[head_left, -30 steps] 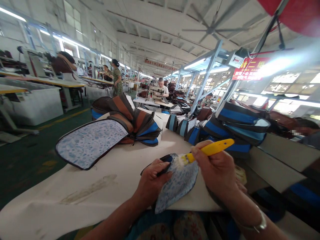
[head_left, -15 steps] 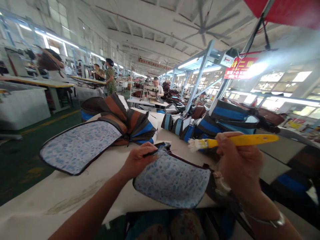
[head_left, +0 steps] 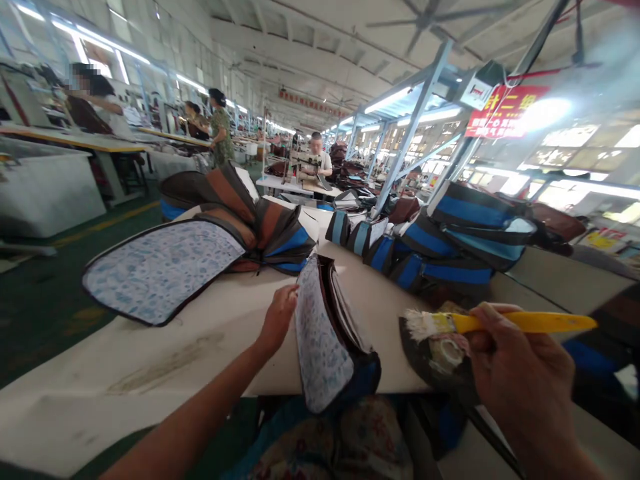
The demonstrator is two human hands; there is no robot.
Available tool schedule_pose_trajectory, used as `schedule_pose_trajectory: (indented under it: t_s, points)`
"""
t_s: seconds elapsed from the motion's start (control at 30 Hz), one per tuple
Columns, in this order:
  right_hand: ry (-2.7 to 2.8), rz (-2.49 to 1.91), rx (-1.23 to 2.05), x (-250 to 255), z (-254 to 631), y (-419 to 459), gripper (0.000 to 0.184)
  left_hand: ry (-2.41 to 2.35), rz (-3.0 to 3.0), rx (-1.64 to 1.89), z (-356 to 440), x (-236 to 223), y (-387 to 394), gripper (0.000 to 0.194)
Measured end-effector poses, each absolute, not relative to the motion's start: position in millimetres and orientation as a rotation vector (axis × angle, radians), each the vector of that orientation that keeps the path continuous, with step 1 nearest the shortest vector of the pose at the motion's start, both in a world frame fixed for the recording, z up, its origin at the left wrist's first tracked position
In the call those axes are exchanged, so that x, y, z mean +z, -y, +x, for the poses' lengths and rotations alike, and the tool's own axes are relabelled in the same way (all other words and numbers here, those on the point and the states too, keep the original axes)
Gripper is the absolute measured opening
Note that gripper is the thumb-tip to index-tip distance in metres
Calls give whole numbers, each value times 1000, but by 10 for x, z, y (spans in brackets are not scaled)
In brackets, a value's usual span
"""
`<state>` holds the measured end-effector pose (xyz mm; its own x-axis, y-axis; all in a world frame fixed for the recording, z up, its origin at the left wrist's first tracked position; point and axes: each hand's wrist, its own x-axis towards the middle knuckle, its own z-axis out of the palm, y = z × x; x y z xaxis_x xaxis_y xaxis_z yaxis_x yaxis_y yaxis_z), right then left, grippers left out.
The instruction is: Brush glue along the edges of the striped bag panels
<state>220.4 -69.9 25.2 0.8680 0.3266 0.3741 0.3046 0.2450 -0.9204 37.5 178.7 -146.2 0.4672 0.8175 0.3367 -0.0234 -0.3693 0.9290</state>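
Patterned piece (head_left: 321, 343) turned — touching left fingers (head_left: 287, 297).

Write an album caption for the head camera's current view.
Yellow brush in the right hand, left hand at the edge of a blue-patterned piece, pale worktable below.

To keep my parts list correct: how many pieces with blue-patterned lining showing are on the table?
2. The left patterned piece lies on the table's left side; the nearer patterned piece is beside the left hand. Others may be hidden in the pile.
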Motion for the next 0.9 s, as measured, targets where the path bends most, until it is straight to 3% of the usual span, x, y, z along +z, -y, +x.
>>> schedule_pose_trajectory:
  t_s: [0.17, 0.37, 0.73, 0.9]
  points:
    - [547, -1299, 166, 43, 2161, 574, 25, -520, 2089, 1117, 128, -1659, -702, 90]
    - [638, -1313, 207, -23, 2098, 470, 24, -564, 2011, 1085, 528, -1578, -506, 44]
    - [1040, -1472, 210, -24, 2006, 66, 25, -337, 1709, 874, 449, -1163, -824, 30]
    - [1146, -1617, -102, 43, 2083, -56, 28, -337, 1674, 827, 385, -1104, -851, 25]
